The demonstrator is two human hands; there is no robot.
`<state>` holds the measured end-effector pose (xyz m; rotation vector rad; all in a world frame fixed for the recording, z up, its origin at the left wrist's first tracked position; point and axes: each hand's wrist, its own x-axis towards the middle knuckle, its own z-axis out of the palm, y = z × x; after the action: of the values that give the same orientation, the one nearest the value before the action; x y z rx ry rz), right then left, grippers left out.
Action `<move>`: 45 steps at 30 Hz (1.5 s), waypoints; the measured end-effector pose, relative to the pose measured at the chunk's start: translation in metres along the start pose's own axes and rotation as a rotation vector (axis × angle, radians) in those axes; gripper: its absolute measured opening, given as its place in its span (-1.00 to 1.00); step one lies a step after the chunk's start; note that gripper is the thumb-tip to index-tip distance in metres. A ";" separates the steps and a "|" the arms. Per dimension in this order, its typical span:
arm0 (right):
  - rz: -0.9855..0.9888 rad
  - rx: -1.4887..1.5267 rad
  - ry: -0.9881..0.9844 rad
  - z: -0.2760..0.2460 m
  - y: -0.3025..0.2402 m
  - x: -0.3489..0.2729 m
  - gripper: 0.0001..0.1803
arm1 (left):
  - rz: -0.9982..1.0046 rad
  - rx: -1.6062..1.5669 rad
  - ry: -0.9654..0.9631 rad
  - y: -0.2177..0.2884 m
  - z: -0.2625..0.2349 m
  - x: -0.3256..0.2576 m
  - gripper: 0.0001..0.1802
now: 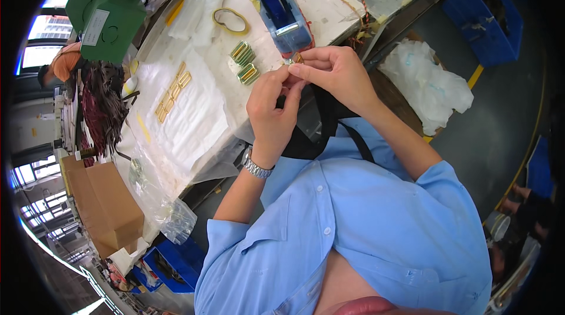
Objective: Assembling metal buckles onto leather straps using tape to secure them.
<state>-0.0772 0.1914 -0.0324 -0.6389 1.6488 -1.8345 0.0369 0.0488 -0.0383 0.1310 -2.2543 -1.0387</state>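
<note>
Above the table's near edge, my two hands meet fingertip to fingertip. Thumb and fingers of my right hand (pixel 338 74) pinch a small shiny gold piece (pixel 292 60), mostly covered by the fingers. My left hand (pixel 272 106), with a metal watch on its wrist, is closed against the same piece from the other side. Just beyond them stands a blue-grey tape dispenser (pixel 299 34) with a dark blue roll. Two small bundles of gold frames with green edges, one (pixel 242 53) behind the other (pixel 248 74), lie left of the dispenser.
Several gold rectangular frames (pixel 173 92) lie in a row on a white sheet (pixel 200 112). A yellow tape ring (pixel 231 21) rests farther back. Left stand a cardboard box (pixel 109 203) and plastic bags (pixel 170 215); right are a white bag (pixel 426 82) and blue bin (pixel 482 15).
</note>
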 end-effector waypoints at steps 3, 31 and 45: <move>-0.003 0.044 0.040 0.004 0.008 0.002 -0.62 | 0.051 0.030 0.077 -0.010 0.016 0.000 -0.87; -0.222 -0.185 0.046 -0.020 0.034 0.011 -0.71 | -0.456 -0.528 -0.194 -0.014 0.013 0.040 -0.78; -0.616 -0.803 -0.138 -0.013 -0.001 -0.043 -0.55 | -0.464 -0.257 -0.316 0.029 -0.032 -0.002 -0.85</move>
<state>-0.0559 0.2305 -0.0315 -1.7251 2.2438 -1.3603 0.0621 0.0480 -0.0034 0.4200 -2.3992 -1.6863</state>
